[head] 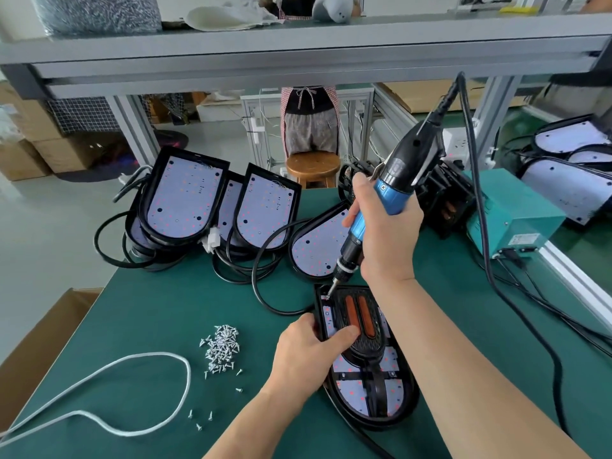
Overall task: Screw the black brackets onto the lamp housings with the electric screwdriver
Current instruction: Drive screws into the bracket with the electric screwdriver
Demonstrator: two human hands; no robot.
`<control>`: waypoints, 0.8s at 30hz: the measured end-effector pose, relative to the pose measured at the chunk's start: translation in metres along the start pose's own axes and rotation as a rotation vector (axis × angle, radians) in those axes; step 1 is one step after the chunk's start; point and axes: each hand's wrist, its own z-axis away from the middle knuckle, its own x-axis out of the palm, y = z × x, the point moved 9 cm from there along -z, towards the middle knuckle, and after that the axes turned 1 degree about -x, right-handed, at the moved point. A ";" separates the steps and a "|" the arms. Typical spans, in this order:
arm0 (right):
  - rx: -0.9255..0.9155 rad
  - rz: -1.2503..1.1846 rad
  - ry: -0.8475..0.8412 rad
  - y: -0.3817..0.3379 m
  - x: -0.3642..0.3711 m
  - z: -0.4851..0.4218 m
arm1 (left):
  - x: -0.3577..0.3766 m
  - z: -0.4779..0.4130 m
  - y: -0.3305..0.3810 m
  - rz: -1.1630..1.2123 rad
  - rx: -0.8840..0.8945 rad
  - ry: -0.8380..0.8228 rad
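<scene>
Black bracket [364, 349] first: holding it down with the thumb, left hand [304, 352] clamped round the left rim of the near lamp housing [407, 415]. Bit set at the far-left corner, electric screwdriver [390, 193] gripped in right hand [387, 236]. Seemingly early yet: far housings [185, 197] bracketless, screws [220, 349] heaped left.

Right hand [387, 233] fisted above curled left hand [306, 354]

A green-matted desk [159, 303] stands under a grey metal shelf [298, 41] carried on aluminium posts [132, 127]. Beyond the desk's far edge, 1 round wooden stool [313, 165] stands on a pale grey floor [49, 233]. Brown cardboard boxes [29, 140] are stacked at the left. The light is bright and even.
</scene>
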 end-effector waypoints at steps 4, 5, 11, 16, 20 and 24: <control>0.007 0.003 0.011 0.002 -0.001 0.000 | 0.000 -0.003 -0.001 0.004 0.004 -0.002; 0.007 0.005 0.010 0.003 -0.001 0.001 | 0.001 -0.003 -0.002 0.011 0.004 -0.005; -0.005 0.026 -0.032 0.001 0.006 0.006 | 0.001 -0.006 -0.004 0.022 0.015 -0.003; -0.002 0.038 -0.065 -0.001 0.013 0.007 | 0.000 -0.007 -0.002 0.023 0.044 0.009; 0.006 0.058 -0.065 -0.001 0.012 0.006 | -0.001 -0.008 0.000 0.019 0.046 0.008; -0.001 0.066 -0.103 -0.001 0.015 0.007 | 0.001 -0.010 -0.003 0.030 0.051 -0.008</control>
